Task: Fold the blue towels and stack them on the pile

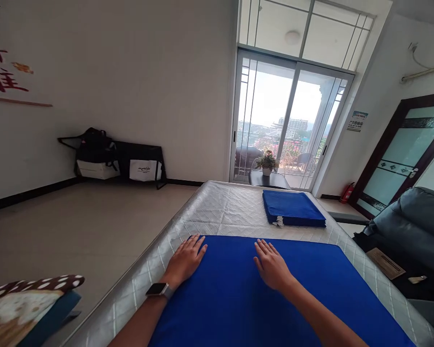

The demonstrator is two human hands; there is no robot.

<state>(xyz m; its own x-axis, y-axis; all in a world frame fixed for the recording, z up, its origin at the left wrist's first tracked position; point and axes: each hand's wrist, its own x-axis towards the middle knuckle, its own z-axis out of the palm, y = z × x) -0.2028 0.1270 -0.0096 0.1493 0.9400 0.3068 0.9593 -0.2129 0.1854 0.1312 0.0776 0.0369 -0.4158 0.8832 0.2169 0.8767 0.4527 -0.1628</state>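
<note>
A large blue cloth (275, 299) lies spread flat on a grey quilted mattress (224, 207). My left hand (185, 260) rests flat on the cloth's far left corner, fingers stretched out, with a smartwatch on the wrist. My right hand (273, 265) lies flat on the cloth near its far edge, fingers spread. Neither hand holds anything. Beyond them, a folded blue cloth (292, 208) sits on the mattress toward the far right.
A potted plant (267, 163) stands on a dark table by glass sliding doors (285, 120). White bags (144, 169) sit by the left wall. A grey sofa (415, 221) is at right, a spotted cushion (29, 303) at near left. Tiled floor stretches left.
</note>
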